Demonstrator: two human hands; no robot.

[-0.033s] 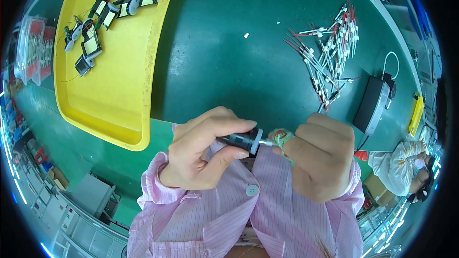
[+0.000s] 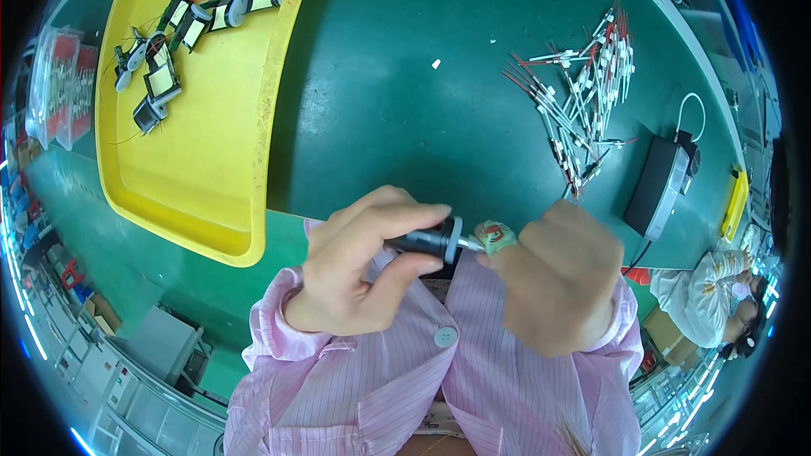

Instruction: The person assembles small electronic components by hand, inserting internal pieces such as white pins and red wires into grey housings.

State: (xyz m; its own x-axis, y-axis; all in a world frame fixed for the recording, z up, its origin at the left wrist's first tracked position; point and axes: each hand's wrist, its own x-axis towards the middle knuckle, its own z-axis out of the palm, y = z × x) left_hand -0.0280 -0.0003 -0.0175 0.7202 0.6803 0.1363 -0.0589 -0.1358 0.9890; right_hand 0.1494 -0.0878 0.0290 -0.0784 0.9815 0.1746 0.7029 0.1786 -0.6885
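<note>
Fingers [image 2: 405,218] of the left hand [image 2: 355,274] close around a small black cylindrical part [image 2: 427,241] with a pale flange, held near the chest above the desk [image 2: 422,101] edge, likely for steadiness. Right hand [image 2: 553,279] is curled, its taped fingertip pressing the part's end. Far left, a glossy yellow tray [image 2: 211,160] holds wound coils [image 2: 169,34]; far right lie loose wire leads [image 2: 583,93] and a black box [image 2: 659,186].

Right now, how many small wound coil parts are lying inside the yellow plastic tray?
About 7, all in the far left end of the yellow plastic tray: three in a row near its far rim, four clustered left of them. They overlap, so some may be hidden.
</note>
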